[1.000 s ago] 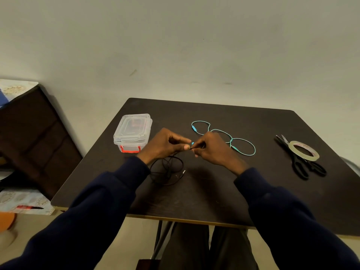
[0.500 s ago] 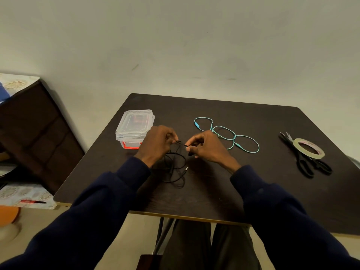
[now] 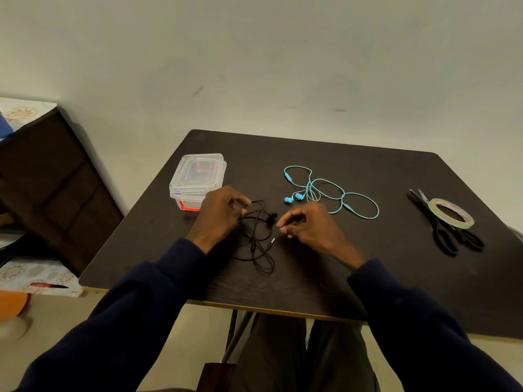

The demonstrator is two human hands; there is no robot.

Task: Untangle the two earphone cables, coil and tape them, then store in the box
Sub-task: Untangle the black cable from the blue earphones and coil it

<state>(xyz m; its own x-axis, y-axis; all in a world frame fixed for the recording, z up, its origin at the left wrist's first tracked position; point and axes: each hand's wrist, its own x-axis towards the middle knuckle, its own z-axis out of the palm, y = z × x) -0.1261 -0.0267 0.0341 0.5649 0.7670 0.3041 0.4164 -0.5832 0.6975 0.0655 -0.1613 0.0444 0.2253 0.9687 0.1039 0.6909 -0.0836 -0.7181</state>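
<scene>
Currently I see the left hand (image 3: 223, 219) pinching the top loops of the black earphones (image 3: 254, 239), thumb and fingers curled onto the cable, which lies in a loose tangle near the table's (image 3: 368, 278) front edge. My view shows the right hand (image 3: 308, 224) just beside it, fingers loosely curled with nothing between them. The blue earphones (image 3: 331, 193) lie apart from the black ones, farther toward the back edge. The box (image 3: 198, 176), lid on, sits by the left edge. At the right edge the tape roll (image 3: 450, 213) rests on the scissors (image 3: 441, 230).
</scene>
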